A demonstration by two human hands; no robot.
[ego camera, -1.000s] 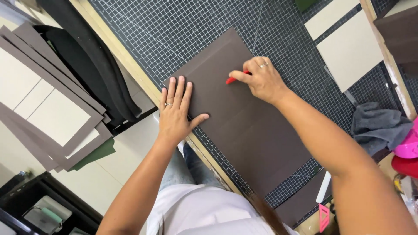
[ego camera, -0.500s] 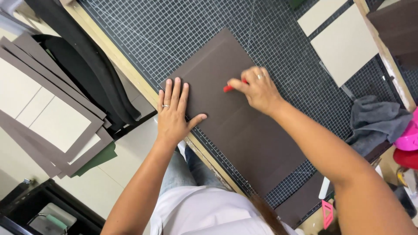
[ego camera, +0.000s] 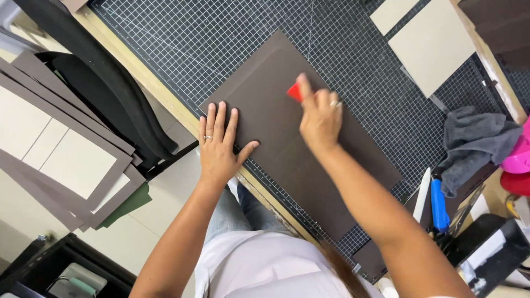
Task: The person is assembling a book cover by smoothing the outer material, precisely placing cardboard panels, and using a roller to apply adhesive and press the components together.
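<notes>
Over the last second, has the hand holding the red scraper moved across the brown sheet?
Yes. The right hand with the red scraper slid toward the middle of the brown sheet, closer to the flat left hand.

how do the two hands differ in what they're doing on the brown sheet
The left hand lies flat and open, fingers spread, on the near-left part of the brown sheet, while the right hand is curled around a small red tool. The left hand holds nothing; the right grips the tool against the sheet. The left hand sits close to the table's edge, the right further in. Both wear a ring and rest on the same sheet.
</notes>
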